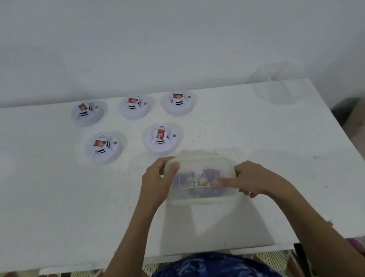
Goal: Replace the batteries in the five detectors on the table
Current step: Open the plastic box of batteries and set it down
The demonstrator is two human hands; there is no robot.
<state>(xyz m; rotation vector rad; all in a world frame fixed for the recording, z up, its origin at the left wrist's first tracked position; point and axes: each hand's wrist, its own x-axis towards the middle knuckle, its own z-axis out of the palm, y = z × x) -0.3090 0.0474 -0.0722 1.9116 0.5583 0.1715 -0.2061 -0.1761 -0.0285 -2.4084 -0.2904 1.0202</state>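
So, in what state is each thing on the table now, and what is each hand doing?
detectors: all five sit flat on the table, closed as far as can be seen, untouched.
box: on the table, lid on; blurred coloured things inside.
left hand: grips the box's far left corner.
right hand: holds the box's right edge, forefinger straight on the lid.

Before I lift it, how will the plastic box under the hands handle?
The box looks like thin cloudy plastic, so probably light and slightly flexible. The small items seen inside would likely slide if it tilts. Its flat shape should not roll.
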